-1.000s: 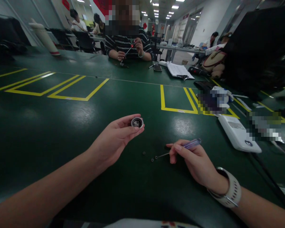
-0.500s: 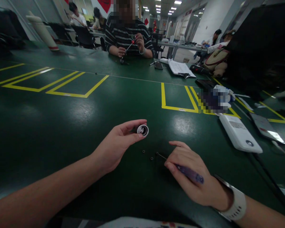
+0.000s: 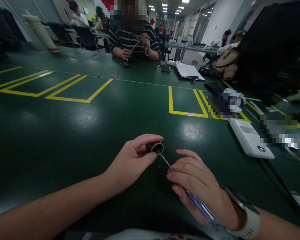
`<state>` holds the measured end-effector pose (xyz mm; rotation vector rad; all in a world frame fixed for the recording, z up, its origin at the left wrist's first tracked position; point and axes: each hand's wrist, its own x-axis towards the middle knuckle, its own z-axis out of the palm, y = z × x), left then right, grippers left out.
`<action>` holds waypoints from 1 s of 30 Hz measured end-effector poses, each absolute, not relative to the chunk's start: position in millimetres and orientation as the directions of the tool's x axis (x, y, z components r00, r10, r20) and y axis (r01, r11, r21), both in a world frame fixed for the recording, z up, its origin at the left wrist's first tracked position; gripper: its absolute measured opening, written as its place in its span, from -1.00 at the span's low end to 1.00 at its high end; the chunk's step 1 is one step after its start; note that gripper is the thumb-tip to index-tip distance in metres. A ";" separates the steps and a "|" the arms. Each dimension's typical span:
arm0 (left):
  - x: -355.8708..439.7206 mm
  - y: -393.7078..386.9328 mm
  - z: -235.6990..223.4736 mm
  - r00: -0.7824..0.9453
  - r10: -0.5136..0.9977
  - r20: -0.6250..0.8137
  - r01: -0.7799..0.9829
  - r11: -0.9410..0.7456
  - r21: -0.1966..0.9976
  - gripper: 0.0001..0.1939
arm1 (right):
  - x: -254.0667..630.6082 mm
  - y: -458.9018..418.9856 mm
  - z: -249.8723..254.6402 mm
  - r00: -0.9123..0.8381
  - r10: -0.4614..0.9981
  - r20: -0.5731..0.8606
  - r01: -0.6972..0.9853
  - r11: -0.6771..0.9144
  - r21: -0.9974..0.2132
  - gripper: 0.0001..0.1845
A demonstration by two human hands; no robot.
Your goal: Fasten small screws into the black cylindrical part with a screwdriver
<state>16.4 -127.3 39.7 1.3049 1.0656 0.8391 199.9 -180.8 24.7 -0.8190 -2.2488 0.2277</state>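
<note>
My left hand (image 3: 133,158) pinches a small round metal-and-black part (image 3: 156,146) just above the green table, its open face turned right. My right hand (image 3: 193,181) grips a screwdriver with a clear purple handle (image 3: 202,208). Its thin shaft (image 3: 165,162) runs up and left, and the tip touches the part's face. A tiny black screw (image 3: 159,166) lies on the table below the part.
A white flat device (image 3: 250,138) lies to the right, with a dark cable beside it. Yellow tape boxes (image 3: 185,103) mark the green table (image 3: 65,133). Across the table a person in a striped top (image 3: 130,38) works with a red-tipped tool. Papers and a phone lie far right.
My left hand moved the part right and down. My right hand turned the screwdriver round, handle toward me, and brought its tip up against the part.
</note>
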 end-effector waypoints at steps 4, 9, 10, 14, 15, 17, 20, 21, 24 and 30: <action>18.4 -129.3 40.1 0.320 0.942 -0.104 0.076 0.084 0.994 -0.65 | 196.8 -180.4 25.4 -0.551 0.623 0.555 0.507 0.778 -0.371 -0.76; 20.4 -130.0 38.3 0.302 0.952 -0.056 0.061 0.039 0.997 -0.72 | 194.1 -181.9 29.0 -0.562 0.627 0.539 0.527 0.774 -0.351 -0.83; 21.0 -130.0 37.8 0.294 0.954 -0.053 0.059 0.037 0.998 -0.74 | 193.7 -182.2 29.6 -0.567 0.628 0.533 0.531 0.773 -0.347 -0.84; 23.4 -130.3 35.5 0.259 0.964 -0.066 0.061 0.052 0.997 -0.79 | 192.5 -182.8 32.1 -0.595 0.632 0.497 0.534 0.773 -0.343 -0.85; 23.9 -130.3 35.0 0.253 0.965 -0.067 0.060 0.053 0.997 -0.80 | 192.4 -182.8 32.9 -0.596 0.633 0.495 0.534 0.772 -0.345 -0.85; 24.5 -130.2 34.0 0.250 0.966 -0.065 0.055 0.052 0.997 -0.82 | 192.0 -183.0 34.4 -0.596 0.632 0.495 0.531 0.773 -0.347 -0.85; 24.5 -129.4 32.7 0.248 0.967 -0.058 0.052 0.046 0.998 -0.85 | 191.0 -183.4 36.2 -0.592 0.629 0.503 0.531 0.774 -0.344 -0.87; 24.3 -129.1 32.3 0.249 0.967 -0.054 0.050 0.043 0.998 -0.85 | 190.5 -183.5 36.5 -0.590 0.628 0.507 0.531 0.775 -0.342 -0.87; 24.2 -128.7 32.0 0.261 0.965 -0.042 0.032 0.035 0.999 -0.85 | 189.3 -183.9 35.9 -0.580 0.637 0.508 0.542 0.767 -0.344 -0.87; 24.4 -129.5 35.5 0.274 0.958 -0.085 0.031 0.079 0.996 -0.85 | 194.1 -184.9 35.5 -0.485 0.672 0.559 0.439 0.740 -0.509 -0.81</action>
